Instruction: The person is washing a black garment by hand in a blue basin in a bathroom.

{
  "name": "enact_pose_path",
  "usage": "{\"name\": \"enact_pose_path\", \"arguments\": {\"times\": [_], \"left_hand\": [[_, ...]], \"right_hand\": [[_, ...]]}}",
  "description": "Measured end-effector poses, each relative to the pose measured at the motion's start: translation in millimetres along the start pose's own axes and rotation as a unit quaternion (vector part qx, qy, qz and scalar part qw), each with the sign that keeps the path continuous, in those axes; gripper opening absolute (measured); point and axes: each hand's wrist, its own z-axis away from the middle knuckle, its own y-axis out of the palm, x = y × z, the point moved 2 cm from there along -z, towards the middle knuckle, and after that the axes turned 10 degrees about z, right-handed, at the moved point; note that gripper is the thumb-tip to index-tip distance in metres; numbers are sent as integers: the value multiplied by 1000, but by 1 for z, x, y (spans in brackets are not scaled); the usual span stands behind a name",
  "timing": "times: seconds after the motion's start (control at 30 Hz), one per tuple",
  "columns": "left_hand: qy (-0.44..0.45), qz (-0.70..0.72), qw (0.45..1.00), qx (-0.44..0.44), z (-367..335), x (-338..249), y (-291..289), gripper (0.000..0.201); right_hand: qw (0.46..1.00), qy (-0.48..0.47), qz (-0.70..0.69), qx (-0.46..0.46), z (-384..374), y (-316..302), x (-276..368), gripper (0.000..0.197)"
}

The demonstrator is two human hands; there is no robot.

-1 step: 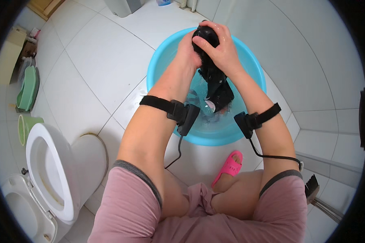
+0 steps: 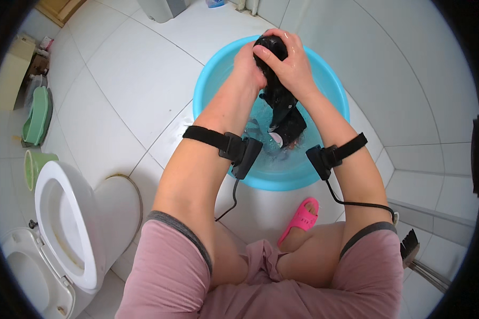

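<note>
Both hands are closed around a wet black cloth item, bunched at its top, over the far part of a light blue basin. My left hand wraps its left side, fingers mostly hidden. From the right, my right hand grips it with the thumb across the front and fingers curled over the top. The cloth's lower end hangs down to the water and shows a small pale patch at its edge. Its exact kind I cannot make out. Something greyish lies in the water beside it.
A white toilet with its lid raised stands at left. Behind it are a green bucket and green basins. A grey bin stands far off. Tiled wall rises close on the right; a black-bristled brush is near my right elbow.
Both hands stay on the black cloth. Its bunched top sits slightly lower between my fingers, and my right hand's fingers have shifted a little. The rest looks the same.
</note>
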Motion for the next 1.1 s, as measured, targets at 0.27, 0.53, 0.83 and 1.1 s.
{"name": "enact_pose_path", "arguments": {"times": [0.27, 0.53, 0.83, 1.1], "left_hand": [[163, -119, 971, -131, -13, 3, -13, 22], [142, -346, 923, -96, -22, -5, -19, 19], [20, -471, 882, 28, 6, -50, -2, 29], [60, -634, 759, 135, 1, -31, 10, 29]], "right_hand": [[990, 108, -82, 24, 3, 15, -7, 39], [794, 358, -459, 175, 4, 12, -57, 31], [777, 445, -350, 275, 28, -41, -88, 48], [917, 139, -152, 341, 13, -22, -51, 46]]}}
